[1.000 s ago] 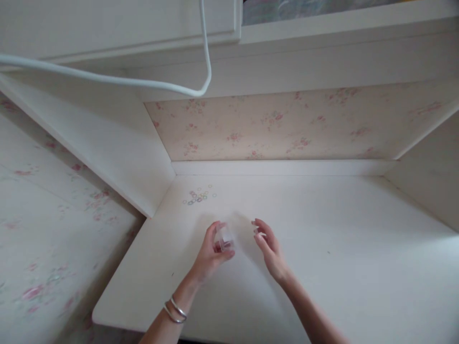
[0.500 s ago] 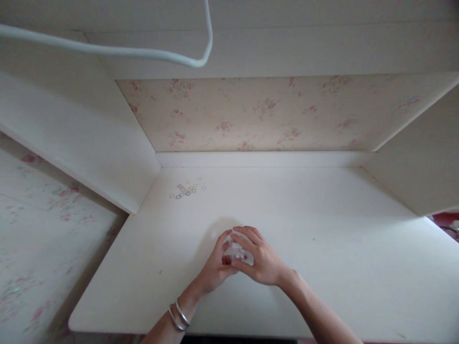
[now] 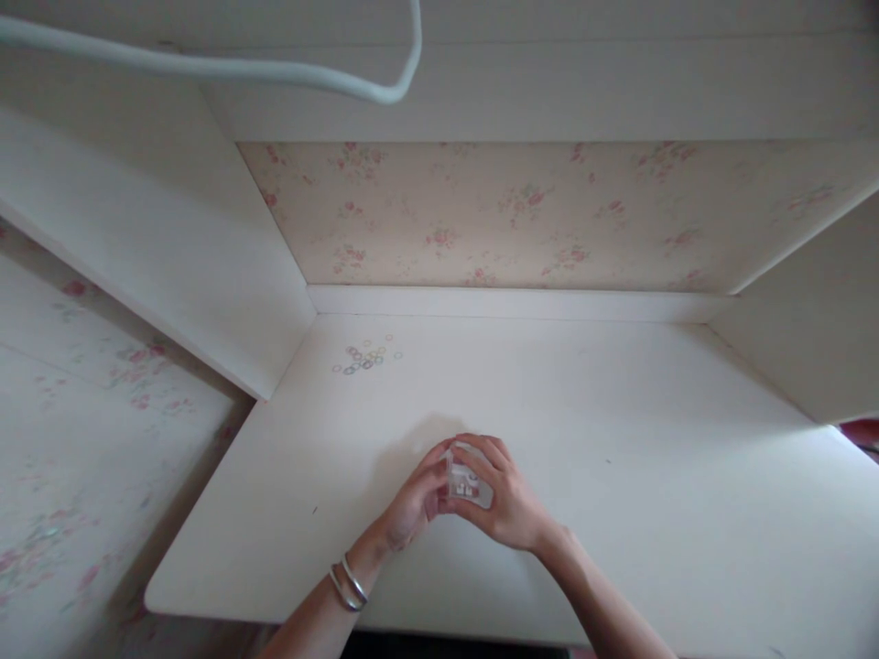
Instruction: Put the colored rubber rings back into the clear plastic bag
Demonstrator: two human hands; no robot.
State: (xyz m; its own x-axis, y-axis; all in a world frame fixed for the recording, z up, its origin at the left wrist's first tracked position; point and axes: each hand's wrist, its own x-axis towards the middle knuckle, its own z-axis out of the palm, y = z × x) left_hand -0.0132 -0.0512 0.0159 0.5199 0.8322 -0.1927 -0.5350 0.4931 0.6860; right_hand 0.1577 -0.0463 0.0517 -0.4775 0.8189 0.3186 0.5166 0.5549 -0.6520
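A single head-worn camera looks forward and down at the white table (image 3: 618,476) from its near edge, facing the far floral back panel (image 3: 522,215). Both hands sit close, low in the centre of the view.

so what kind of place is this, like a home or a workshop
Most likely a home, a built-in white desk alcove in a bedroom or study. Floral wallpaper backs the nook, small coloured rings lie loose on the desk, and both hands, left hand and right hand, hold a small clear container.

desk (image 3: 618,439): open right and front | small rings (image 3: 365,357): back-left corner | side panel (image 3: 171,265): blocks left
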